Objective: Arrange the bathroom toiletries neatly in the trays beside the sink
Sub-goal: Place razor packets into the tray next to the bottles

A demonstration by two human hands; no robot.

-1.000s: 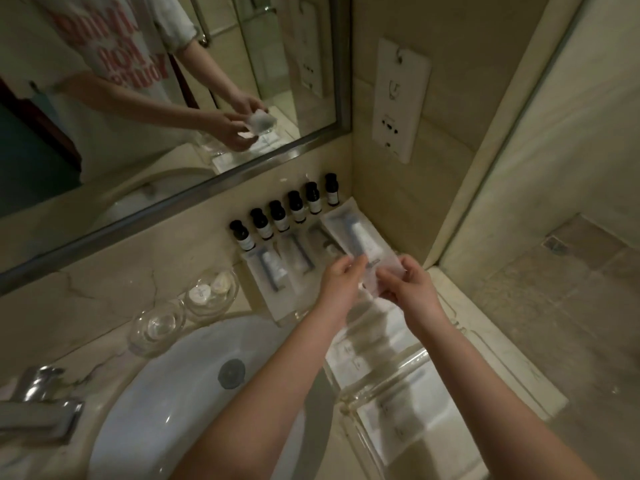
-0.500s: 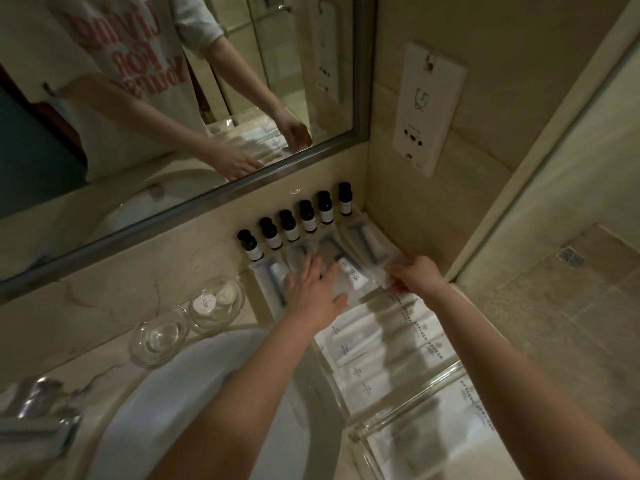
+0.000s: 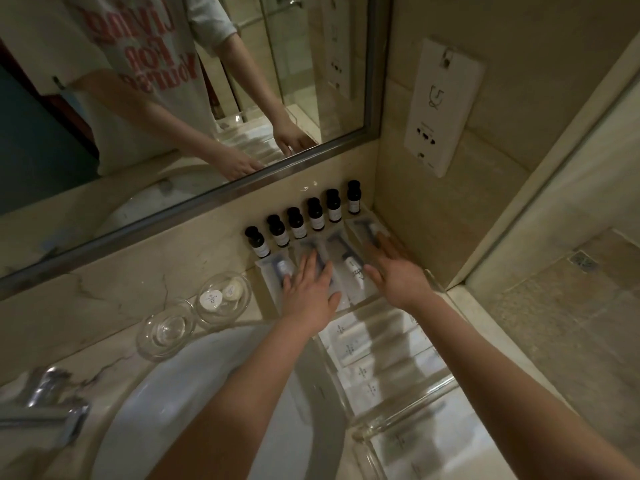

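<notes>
Now both hands lie flat, fingers straight and spread, gripping nothing. The left hand (image 3: 308,289) presses on the clear packets (image 3: 353,271), and the right hand (image 3: 394,271) rests on the packet nearest the corner wall. Six small dark bottles (image 3: 316,216) stand in a row just past the fingertips. White sachets (image 3: 367,344) fill a glass tray (image 3: 405,410) beneath the right forearm. Two glass dishes (image 3: 225,296) sit on the tabletop (image 3: 121,306), left of the left hand.

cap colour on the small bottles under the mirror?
Black. The small bottles have black caps and pale labels; only the head view shows them.
</notes>
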